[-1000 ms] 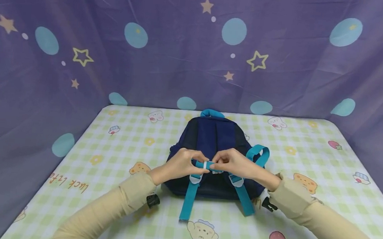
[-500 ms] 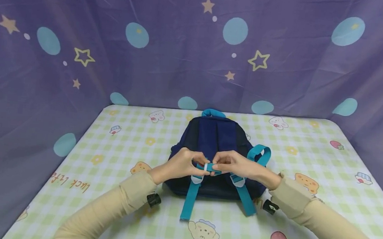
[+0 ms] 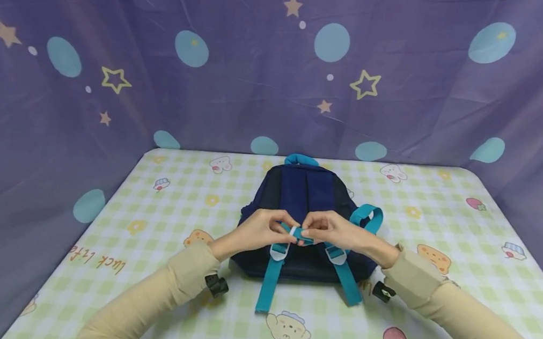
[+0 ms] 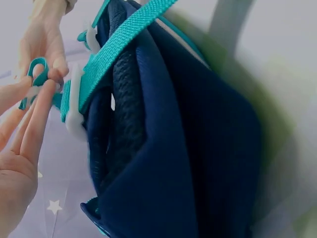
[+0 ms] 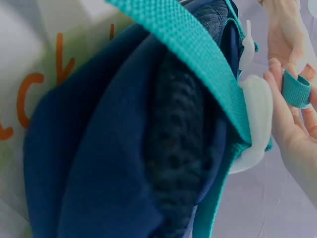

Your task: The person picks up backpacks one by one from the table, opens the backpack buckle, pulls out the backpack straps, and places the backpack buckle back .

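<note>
A navy backpack (image 3: 293, 193) lies with its shoulder-strap side up, top handle away from me. Over its lower part, my left hand (image 3: 266, 228) pinches a small white strap slider (image 3: 293, 231) on a teal strap. My right hand (image 3: 336, 230) pinches the same strap (image 5: 297, 91) just right of the slider, where the webbing bends into a short loop. In the left wrist view the loop (image 4: 38, 69) stands up by the fingertips. The fingers partly hide the slider. Both hands are close together, above the white adjuster buckles (image 3: 279, 252) of the shoulder straps.
Two loose teal strap ends (image 3: 268, 288) hang toward me onto the checked tablecloth (image 3: 164, 289). Another teal strap loop (image 3: 369, 217) sticks up at the backpack's right side. A purple curtain (image 3: 240, 80) hangs behind the table and along its sides.
Both hands stay in nearly the same place, fingers shifting on the strap. The slider and strap have tilted, the strap's right part now sloping down to the right.
</note>
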{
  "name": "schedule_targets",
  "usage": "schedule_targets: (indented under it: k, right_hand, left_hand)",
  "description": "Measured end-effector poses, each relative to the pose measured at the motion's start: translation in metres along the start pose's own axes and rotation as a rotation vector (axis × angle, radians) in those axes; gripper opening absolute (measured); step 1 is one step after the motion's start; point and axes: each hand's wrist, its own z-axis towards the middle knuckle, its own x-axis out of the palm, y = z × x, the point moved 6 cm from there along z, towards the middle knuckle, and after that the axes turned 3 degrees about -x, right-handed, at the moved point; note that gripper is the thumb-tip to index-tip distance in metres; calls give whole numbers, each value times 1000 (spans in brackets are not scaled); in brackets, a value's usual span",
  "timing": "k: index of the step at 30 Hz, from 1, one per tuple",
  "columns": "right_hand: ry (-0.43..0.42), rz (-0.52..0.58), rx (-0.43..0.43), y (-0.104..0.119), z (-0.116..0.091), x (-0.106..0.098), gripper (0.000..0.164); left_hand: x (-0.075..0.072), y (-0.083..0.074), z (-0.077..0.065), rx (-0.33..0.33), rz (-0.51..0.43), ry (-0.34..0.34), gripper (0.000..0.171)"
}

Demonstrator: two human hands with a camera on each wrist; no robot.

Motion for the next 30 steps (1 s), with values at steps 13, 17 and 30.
schedule_targets:
  k: [13,17,30]
  right_hand:
    - [-52,-110,-59,3,3,1,15]
    - [-74,-140,-75,6,3,1,14]
    - [-68,-124,-58,8,0,-1,15]
  left_hand:
    - [8,10,5,38,92,68,17]
    - [7,12,5,30,77,34,18]
    - [7,4,5,151,244,85,23]
